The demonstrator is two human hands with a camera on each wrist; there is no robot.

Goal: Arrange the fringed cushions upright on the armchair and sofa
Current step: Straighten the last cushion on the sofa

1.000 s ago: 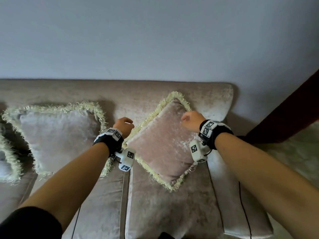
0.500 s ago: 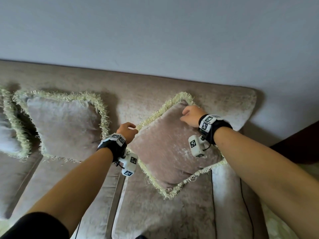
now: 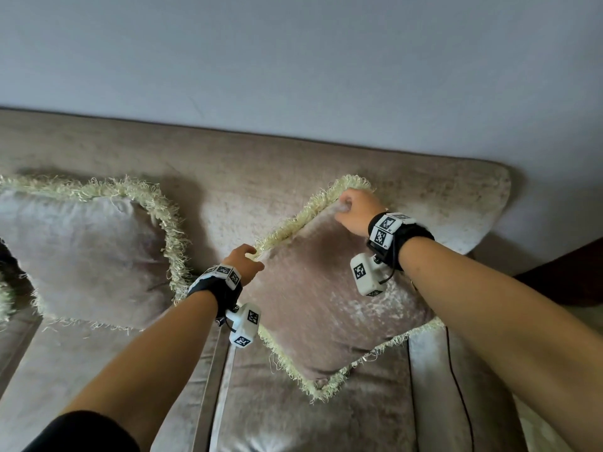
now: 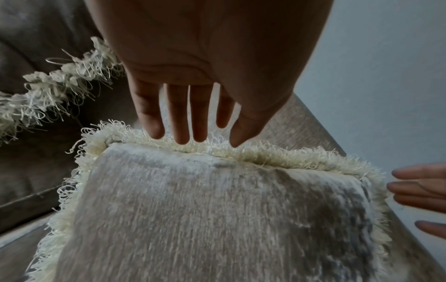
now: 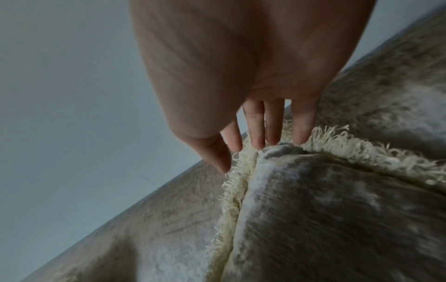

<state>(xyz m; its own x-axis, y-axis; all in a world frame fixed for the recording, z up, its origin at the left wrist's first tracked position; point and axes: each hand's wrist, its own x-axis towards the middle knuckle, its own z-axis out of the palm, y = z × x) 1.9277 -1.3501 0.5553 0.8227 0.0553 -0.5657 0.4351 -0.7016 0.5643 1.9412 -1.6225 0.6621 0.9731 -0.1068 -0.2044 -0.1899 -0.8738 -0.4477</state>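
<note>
A pink velvet cushion (image 3: 326,288) with a cream fringe leans on one corner against the sofa backrest (image 3: 261,177), standing as a diamond. My left hand (image 3: 244,261) is at its upper left edge. In the left wrist view the left hand (image 4: 193,137) has straight fingers whose tips touch the fringe of the cushion (image 4: 217,219). My right hand (image 3: 354,207) sits at the top corner. In the right wrist view the right hand (image 5: 260,145) also has straight fingers, resting on the fringe of the cushion (image 5: 337,209).
A second fringed cushion (image 3: 88,256) leans upright on the backrest to the left, and a third one's fringe (image 3: 5,298) shows at the left edge. The seat (image 3: 293,419) lies below, the wall behind, and a dark red object (image 3: 571,272) stands at the right.
The right hand has slid up the cushion to its top corner. The cushion's top has moved back towards the backrest, while the left hand stays at the upper left edge.
</note>
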